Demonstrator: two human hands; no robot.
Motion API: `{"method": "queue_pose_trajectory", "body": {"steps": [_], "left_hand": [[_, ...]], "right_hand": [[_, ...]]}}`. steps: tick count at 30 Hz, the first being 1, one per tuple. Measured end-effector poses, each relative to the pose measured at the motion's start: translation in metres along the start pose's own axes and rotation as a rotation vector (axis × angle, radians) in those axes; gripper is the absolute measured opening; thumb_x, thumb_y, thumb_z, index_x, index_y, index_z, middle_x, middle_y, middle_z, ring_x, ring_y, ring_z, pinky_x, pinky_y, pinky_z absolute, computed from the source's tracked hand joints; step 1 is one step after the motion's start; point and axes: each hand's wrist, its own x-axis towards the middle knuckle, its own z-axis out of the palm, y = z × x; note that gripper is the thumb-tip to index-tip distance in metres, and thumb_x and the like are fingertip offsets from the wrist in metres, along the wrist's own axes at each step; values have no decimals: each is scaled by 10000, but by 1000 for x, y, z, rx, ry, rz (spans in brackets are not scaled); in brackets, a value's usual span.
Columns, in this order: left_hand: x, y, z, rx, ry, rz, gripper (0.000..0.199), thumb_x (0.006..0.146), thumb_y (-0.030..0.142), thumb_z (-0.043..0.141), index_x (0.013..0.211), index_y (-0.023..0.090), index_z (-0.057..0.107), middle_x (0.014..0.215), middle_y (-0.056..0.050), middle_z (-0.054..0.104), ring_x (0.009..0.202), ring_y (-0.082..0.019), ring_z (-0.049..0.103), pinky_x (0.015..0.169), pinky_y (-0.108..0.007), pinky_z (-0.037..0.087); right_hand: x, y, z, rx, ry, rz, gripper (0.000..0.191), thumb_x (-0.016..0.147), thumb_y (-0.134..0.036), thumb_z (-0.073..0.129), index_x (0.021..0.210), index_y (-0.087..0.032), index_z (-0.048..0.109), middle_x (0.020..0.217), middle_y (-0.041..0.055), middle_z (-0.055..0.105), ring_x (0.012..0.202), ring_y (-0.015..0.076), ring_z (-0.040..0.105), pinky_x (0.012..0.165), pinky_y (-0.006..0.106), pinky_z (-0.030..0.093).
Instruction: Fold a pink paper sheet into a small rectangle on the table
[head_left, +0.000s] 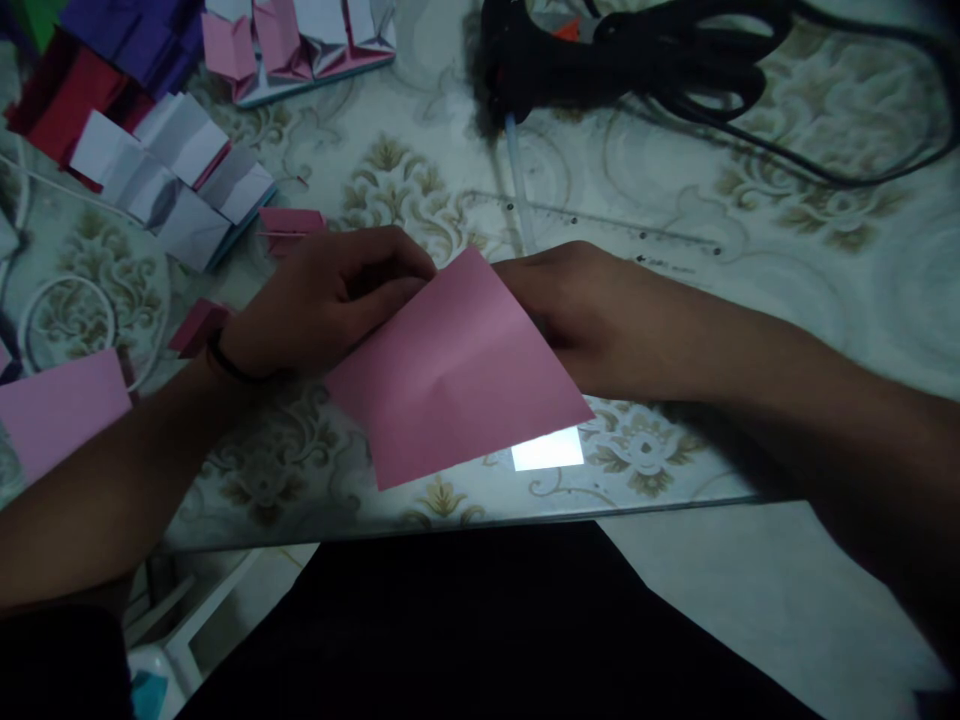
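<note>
A pink sheet of paper (457, 375) is raised above the patterned tabletop, its top corner pointing away from me. My left hand (330, 295) pinches its upper left edge with bent fingers and wears a dark band at the wrist. On the upper right edge, my right hand (574, 310) holds the sheet, with its fingertips hidden behind the paper. Small folded pink pieces (292, 228) lie on the table just beyond my left hand and beside its wrist.
White-and-pink folded paper blocks (176, 180) stand at the upper left, near red and purple ones. A black glue gun (547, 70) with a coiled cable lies at the back. Another pink sheet (67, 410) is at the left, beside a white cable (26, 310).
</note>
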Motion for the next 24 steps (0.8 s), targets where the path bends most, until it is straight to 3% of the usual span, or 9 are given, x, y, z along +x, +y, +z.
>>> {"method": "queue_pose_trajectory", "body": {"steps": [6,17,24], "left_hand": [[0,2,0,7,0,25,208,1024,370,648,1092,220,775,1033,-38,779,909,-221,709,795,-347,560],[0,1,0,12,-7,-11,263,1019,437,649,1104,218,769,1045,-40,778,917,-231,690,816,-356,563],[1,1,0,8,8,44,182,1017,342,656,1083,220,775,1018,-37,778,890,-208,705,767,-335,555]], "right_hand": [[1,1,2,-3,2,-2,152,941,-171,564,975,-106,696,875,-7,703,715,55,603,651,158,397],[1,0,0,-6,-9,0,150,945,-174,547,969,-126,687,917,8,723,731,82,615,664,192,410],[0,0,0,-11,-16,5,129,948,-175,554,947,-131,675,917,7,721,737,87,626,671,197,421]]}}
